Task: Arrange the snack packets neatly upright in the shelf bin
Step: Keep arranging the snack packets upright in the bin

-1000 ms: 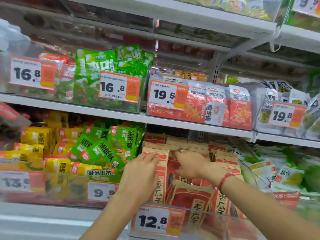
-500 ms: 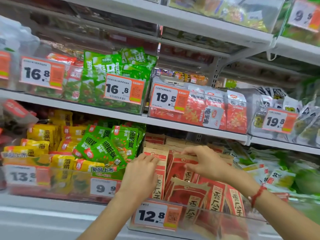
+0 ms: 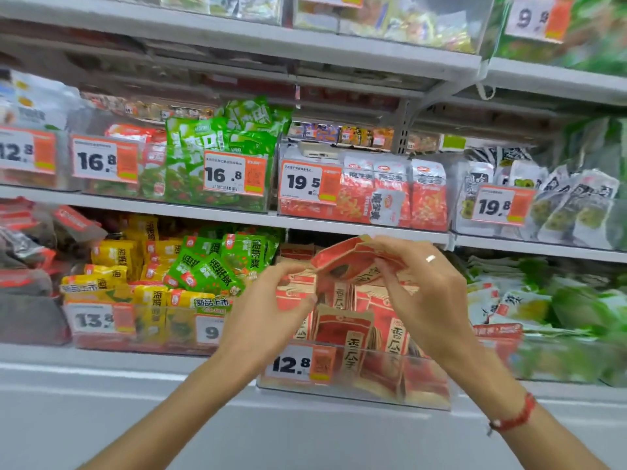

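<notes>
Supermarket shelving (image 3: 356, 228) is seen here, white metal tiers packed with clear plastic bins of snacks, orange-and-white price tags stuck on the fronts. The clear bin (image 3: 425, 390) in the middle of the lower shelf is tagged 12.8 (image 3: 300, 364) and is filled with red and tan sunflower seed packets (image 3: 342, 330), most of them stood upright-ish, a few leaned forward against the front wall.

One red packet (image 3: 349, 261) is held up above that bin, tilted and a bit crumpled, just under the edge of the shelf above. It's gripped by the right hand (image 3: 429, 293): fingers are curled over its right end with the thumb underneath, a ring can be seen on one finger and a red string bracelet (image 3: 514, 413) on the wrist. The left hand (image 3: 271, 310) is brought in from the other side, fingers bent, and the packet's lower left edge looks pinched between thumb and fingertips, though motion blur makes the exact contact hard to tell.

To the left, green seaweed packets (image 3: 217, 266) and yellow ones (image 3: 115, 256) are piled loosely in a neighbouring bin. On the shelf above, green bags behind a 16.8 tag (image 3: 234, 176) and red bags beside a 19.5 tag (image 3: 308, 184) can be made out.
</notes>
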Demonstrator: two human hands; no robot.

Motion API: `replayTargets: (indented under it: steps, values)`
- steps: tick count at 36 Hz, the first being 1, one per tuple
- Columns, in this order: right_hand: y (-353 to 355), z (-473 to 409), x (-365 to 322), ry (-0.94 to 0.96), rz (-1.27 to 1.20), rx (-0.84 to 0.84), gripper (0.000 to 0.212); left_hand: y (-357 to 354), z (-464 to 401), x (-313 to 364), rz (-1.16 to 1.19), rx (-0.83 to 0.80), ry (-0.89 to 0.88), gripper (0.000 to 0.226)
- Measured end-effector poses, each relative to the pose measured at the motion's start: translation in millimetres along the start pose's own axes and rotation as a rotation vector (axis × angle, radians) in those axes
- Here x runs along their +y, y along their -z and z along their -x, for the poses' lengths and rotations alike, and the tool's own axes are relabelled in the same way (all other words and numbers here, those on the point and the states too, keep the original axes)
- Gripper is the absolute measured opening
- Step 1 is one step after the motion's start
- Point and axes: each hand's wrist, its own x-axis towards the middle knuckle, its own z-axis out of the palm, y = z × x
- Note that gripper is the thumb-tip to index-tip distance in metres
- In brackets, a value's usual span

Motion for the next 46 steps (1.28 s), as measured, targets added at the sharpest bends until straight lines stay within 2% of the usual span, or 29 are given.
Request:
replayTargets:
  steps: [5,8,11,15,19,23,26,29,32,36,39,46]
  values:
    - [21,15,-20,0.04,-0.122,0.083,0.038,-9,31,5,0.067,0.092,-0.126,0.075]
    - [30,24,-30,-0.027,-0.224,0.092,0.045,-13,40,2,-0.012,0.144,-0.294,0.073]
    - [31,34,-36,-0.191,-0.38,0.024,0.045,-17,46,-9,-0.103,0.146,-0.382,0.066]
    - [28,43,-40,-0.33,-0.491,-0.161,0.041,-24,58,-20,0.0,0.036,-0.272,0.043]
    - [26,51,-40,-0.536,-0.619,-0.241,0.047,-33,65,-28,0.209,-0.082,-0.037,0.037]
    - [17,57,-39,-0.85,-0.725,-0.316,0.055,-42,68,-23,0.41,-0.132,0.113,0.032]
    - [10,62,-36,-1.061,-0.744,-0.445,0.044,-48,72,-18,0.514,-0.137,0.201,0.023]
    - [8,68,-34,-1.098,-0.798,-0.479,0.023,-52,76,-17,0.498,-0.147,0.23,0.022]
    - [9,70,-33,-1.107,-0.829,-0.441,0.012,-52,76,-16,0.521,-0.111,0.281,0.026]
    - [8,73,-30,-1.103,-0.806,-0.483,0.019,-46,71,-15,0.511,-0.087,0.325,0.018]
    - [8,74,-30,-1.105,-0.824,-0.49,0.013,-41,69,-21,0.498,-0.127,0.32,0.016]
    - [12,72,-30,-1.136,-0.853,-0.371,0.012,-40,69,-28,0.487,-0.274,0.288,0.034]
